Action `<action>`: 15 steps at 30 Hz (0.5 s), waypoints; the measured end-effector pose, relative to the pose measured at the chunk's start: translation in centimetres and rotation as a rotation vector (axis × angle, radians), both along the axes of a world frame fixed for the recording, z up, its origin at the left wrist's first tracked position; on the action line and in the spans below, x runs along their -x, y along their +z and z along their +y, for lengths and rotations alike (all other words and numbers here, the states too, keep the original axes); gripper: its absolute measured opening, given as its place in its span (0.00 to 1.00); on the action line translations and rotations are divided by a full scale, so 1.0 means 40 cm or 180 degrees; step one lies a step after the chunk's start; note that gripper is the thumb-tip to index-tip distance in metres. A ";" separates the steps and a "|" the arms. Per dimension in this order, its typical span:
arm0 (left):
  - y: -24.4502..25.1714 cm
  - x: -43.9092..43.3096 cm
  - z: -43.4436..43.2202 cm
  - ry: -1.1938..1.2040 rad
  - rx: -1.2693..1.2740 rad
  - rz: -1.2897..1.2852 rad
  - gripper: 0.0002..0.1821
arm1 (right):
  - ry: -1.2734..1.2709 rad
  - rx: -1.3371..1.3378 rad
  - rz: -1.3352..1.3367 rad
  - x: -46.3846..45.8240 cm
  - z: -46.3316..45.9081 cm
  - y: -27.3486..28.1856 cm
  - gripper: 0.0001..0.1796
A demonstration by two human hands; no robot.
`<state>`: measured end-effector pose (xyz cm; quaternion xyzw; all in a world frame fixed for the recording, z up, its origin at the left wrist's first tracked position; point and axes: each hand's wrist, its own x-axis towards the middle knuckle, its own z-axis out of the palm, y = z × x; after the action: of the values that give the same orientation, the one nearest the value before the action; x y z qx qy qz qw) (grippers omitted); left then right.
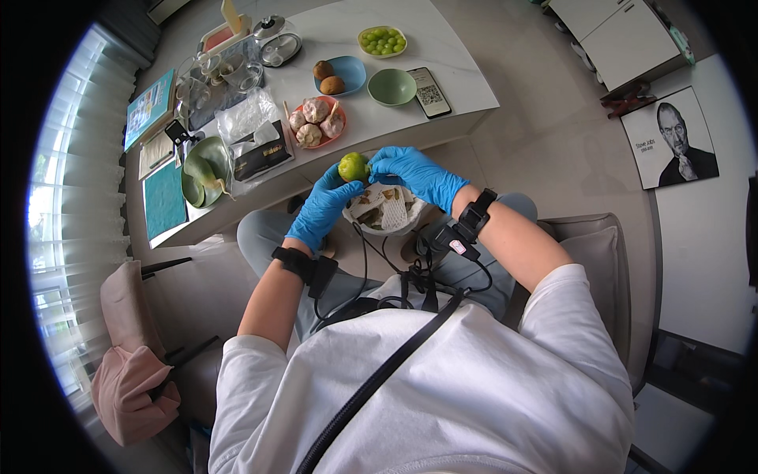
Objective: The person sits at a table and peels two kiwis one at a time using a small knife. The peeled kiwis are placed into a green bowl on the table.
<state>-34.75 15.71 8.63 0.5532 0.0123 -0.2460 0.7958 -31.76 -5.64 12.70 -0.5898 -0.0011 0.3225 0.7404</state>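
A round green fruit (353,167), perhaps a citrus, is held by my left hand (323,204), which wears a blue glove. My right hand (417,176), gloved alike, touches the fruit's right side with bunched fingers; whether something small is pinched there cannot be told. Both hands are above a lined waste bin (408,216) that holds white foam netting and scraps. Beyond them on the table, garlic bulbs (315,111) fill a red plate, two brown kiwifruit (332,85) lie on a blue plate, and a green bowl (392,87) stands beside a phone (433,95).
The white table (456,65) has its near edge just past my hands. Green grapes (383,41) sit in a dish at the back. At left are a green plate (188,183) with a pale green gourd-like vegetable, a black tissue pack (263,155), plastic bags and glassware. Cables hang between my wrists.
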 end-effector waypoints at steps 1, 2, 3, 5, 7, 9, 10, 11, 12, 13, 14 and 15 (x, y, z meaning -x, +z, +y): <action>-0.001 -0.002 0.004 -0.0016 -0.0003 0.0019 0.30 | 0.0009 0.0009 -0.0022 0.000 0.001 0.002 0.09; -0.002 -0.002 0.006 -0.0030 -0.0007 0.0038 0.30 | 0.0004 0.0056 -0.0031 0.000 0.001 0.005 0.10; -0.003 -0.001 0.006 0.0009 0.0076 0.0012 0.30 | 0.0046 0.0068 -0.0089 0.000 0.001 0.007 0.10; -0.003 -0.001 0.005 0.0073 0.0244 -0.0043 0.30 | 0.0086 0.0174 -0.0182 -0.001 -0.001 0.009 0.10; -0.001 -0.007 0.000 0.0186 0.0047 -0.0336 0.31 | 0.0107 0.0630 -0.0378 -0.004 -0.001 0.007 0.10; 0.004 -0.007 0.001 0.0275 -0.0130 -0.0456 0.32 | 0.0220 0.1119 -0.0729 -0.009 0.002 0.002 0.10; 0.006 -0.007 0.003 0.0292 -0.0206 -0.0434 0.32 | 0.0306 0.1381 -0.0984 -0.011 0.006 -0.001 0.10; 0.008 -0.009 0.004 0.0304 -0.0235 -0.0488 0.33 | 0.0387 0.1860 -0.1101 -0.012 0.008 -0.003 0.10; 0.008 -0.010 0.002 0.0332 -0.0257 -0.0477 0.34 | 0.0363 0.1841 -0.1486 -0.010 0.008 -0.003 0.10; 0.006 -0.013 -0.002 0.0361 -0.0232 -0.0543 0.35 | 0.0339 0.2038 -0.1736 -0.004 0.009 -0.002 0.10; 0.004 -0.016 -0.004 0.0394 -0.0210 -0.0603 0.36 | 0.0315 0.2232 -0.1987 0.001 0.014 0.000 0.10; 0.002 -0.019 -0.005 0.0351 -0.0219 -0.0607 0.36 | 0.0240 0.2256 -0.2086 0.006 0.021 0.004 0.10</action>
<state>-34.00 15.52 8.71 0.5996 -0.0246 -0.1474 0.7862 -31.99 -4.80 12.85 -0.8758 -0.1457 0.1269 0.4423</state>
